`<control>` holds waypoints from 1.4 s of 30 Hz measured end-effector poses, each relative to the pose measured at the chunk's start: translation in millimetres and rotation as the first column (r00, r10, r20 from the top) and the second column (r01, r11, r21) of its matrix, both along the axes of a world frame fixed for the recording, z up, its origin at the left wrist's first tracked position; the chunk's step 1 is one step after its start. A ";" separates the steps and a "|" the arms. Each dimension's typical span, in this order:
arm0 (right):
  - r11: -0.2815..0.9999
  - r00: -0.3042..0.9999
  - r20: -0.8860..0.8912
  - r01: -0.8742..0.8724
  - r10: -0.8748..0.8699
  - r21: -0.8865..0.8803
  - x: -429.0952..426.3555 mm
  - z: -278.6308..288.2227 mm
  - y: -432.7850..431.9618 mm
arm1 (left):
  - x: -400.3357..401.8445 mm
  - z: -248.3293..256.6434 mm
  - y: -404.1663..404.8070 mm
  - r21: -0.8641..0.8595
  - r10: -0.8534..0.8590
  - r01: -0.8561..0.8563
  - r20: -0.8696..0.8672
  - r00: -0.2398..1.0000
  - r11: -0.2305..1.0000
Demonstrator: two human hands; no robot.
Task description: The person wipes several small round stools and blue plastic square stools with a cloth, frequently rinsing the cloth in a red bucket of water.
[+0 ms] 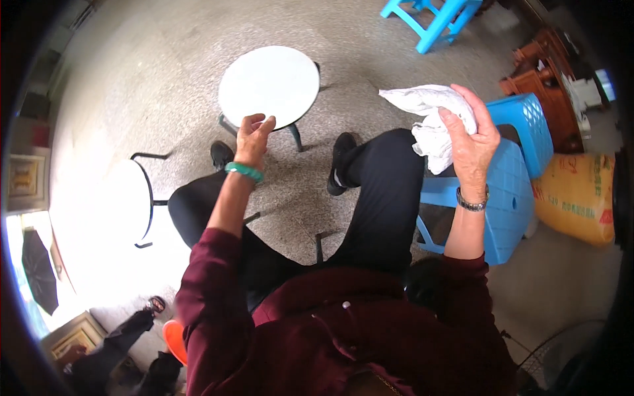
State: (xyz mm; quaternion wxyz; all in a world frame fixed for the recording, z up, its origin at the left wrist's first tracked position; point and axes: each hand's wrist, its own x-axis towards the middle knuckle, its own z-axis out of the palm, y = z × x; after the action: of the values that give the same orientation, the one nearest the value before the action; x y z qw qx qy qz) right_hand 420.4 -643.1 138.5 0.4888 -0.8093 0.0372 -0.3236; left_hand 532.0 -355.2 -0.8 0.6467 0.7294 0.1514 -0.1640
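My right hand (470, 143) grips a crumpled white cloth (428, 106), raised above the blue plastic stools on my right. Part of the cloth hangs below the fingers, and one corner points left. A metal-banded watch (471, 198) is on that wrist. At the near edge of a round stool with a white top (270, 81) is my left hand (253, 141). Its thumb and fingers are apart with nothing visible between them; whether the fingertips touch the stool I cannot tell. A green bangle (244, 171) circles the left wrist. Dark legs hold up the stool.
Blue plastic stools (510, 198) stand at my right, beside a yellow sack (577, 195) bearing writing. Another blue stool (436, 22) is at the top. Carved wooden furniture (550, 94) lines the right. Lower left are an orange plastic container (174, 341) and another person's leg (111, 346).
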 end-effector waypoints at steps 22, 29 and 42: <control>0.823 0.895 -0.435 -0.316 0.094 -0.472 245.2 -234.6 122.9 | 11.1 -133.3 -13.6 -0.440 0.433 -0.654 -0.505 0.747 0.615; 0.617 0.880 -0.464 -0.419 0.098 -0.665 154.1 -253.9 145.7 | -50.6 -143.0 -34.5 -0.354 0.479 -0.715 -0.555 0.680 0.603; 0.843 0.979 -0.157 -0.195 0.133 -0.501 185.6 -258.0 128.0 | -60.7 -129.4 -35.1 -0.330 0.376 -0.614 -0.559 0.739 0.717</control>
State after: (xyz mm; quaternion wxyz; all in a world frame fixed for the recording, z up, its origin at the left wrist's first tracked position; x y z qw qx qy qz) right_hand 606.1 -515.1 -119.5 0.2783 -0.9278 -0.0914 -0.2310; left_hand 471.4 -390.4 -130.2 0.7765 0.4087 0.4458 -0.1768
